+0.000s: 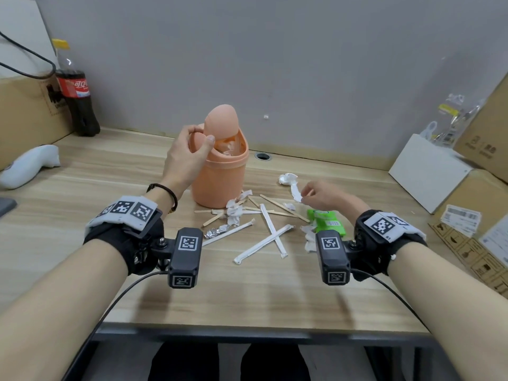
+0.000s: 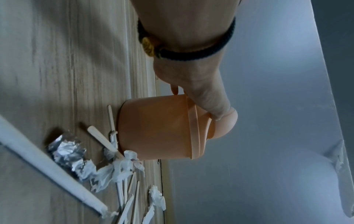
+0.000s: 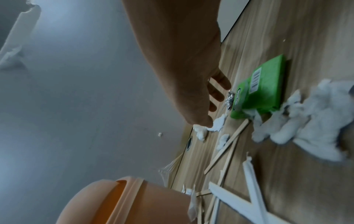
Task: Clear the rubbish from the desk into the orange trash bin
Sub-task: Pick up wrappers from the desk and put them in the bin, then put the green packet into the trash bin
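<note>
Fingers (image 1: pixel 206 141) of the left hand (image 1: pixel 184 160) curl at the rim of the orange trash bin (image 1: pixel 220 182), thumb against the swing lid (image 1: pixel 222 122), which stands tilted up so that the opening shows crumpled white paper inside. Whether they clamp the rim or only press on it cannot be told. The bin stands upright on the wooden desk (image 1: pixel 82 188), at 12 o'clock from the rubbish pile. It is a small round tub with a ridged collar.

At 6 o'clock from the bin lie wooden sticks (image 1: pixel 283 206), torn white scraps (image 1: pixel 234 213), a crumpled foil piece (image 1: pixel 217 231) and three paper-sleeved straws (image 1: pixel 270 228), two of them crossed. At 3 o'clock from the pile lies a green packet (image 1: pixel 325 220) with tissue (image 1: pixel 309 237) against its near end.

The right hand (image 1: pixel 324 195) hovers beside the packet; its thumb and forefinger pinch a white tissue strip (image 1: pixel 295 189) that trails back to a wad on the desk, the other fingers loosely spread.

At 9 to 10 o'clock stand a cola bottle (image 1: pixel 78 97) and a cardboard box (image 1: pixel 24 111); at 3 o'clock, a white box (image 1: pixel 428 174) and more cartons (image 1: pixel 486 138).
</note>
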Demonstrator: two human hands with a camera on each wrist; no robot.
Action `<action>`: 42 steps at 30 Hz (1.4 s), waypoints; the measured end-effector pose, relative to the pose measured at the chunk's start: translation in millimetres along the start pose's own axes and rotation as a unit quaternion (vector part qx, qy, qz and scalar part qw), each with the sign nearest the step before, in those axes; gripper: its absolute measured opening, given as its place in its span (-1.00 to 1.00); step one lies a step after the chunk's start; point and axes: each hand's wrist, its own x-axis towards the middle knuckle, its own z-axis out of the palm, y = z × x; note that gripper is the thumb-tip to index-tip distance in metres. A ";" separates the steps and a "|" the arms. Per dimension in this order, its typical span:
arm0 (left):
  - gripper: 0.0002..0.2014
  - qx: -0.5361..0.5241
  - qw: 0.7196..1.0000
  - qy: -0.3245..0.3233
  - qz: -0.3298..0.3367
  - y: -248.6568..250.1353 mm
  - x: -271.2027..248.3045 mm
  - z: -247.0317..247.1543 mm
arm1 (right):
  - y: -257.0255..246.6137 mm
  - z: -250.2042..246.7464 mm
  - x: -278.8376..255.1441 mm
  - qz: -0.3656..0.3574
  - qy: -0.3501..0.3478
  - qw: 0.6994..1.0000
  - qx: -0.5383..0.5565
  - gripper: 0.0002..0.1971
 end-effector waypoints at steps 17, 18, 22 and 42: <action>-0.59 0.013 1.000 -0.003 0.006 7.5 -12.1 4.7 | 38.1 17.5 -19.1 0.066 -0.010 0.998 0.001 -0.33; -0.59 0.013 1.000 -0.003 0.006 7.6 -12.5 5.0 | 39.8 17.7 -18.7 0.062 -0.008 0.998 0.004 -0.32; -0.60 0.014 1.000 -0.001 0.009 8.5 -13.5 5.3 | 41.8 16.0 -20.3 0.051 -0.033 0.998 -0.010 -0.24; -0.60 0.010 1.000 -0.006 0.014 2.1 -9.0 5.5 | 41.5 2.6 -26.7 0.100 -0.077 0.992 -0.024 -0.54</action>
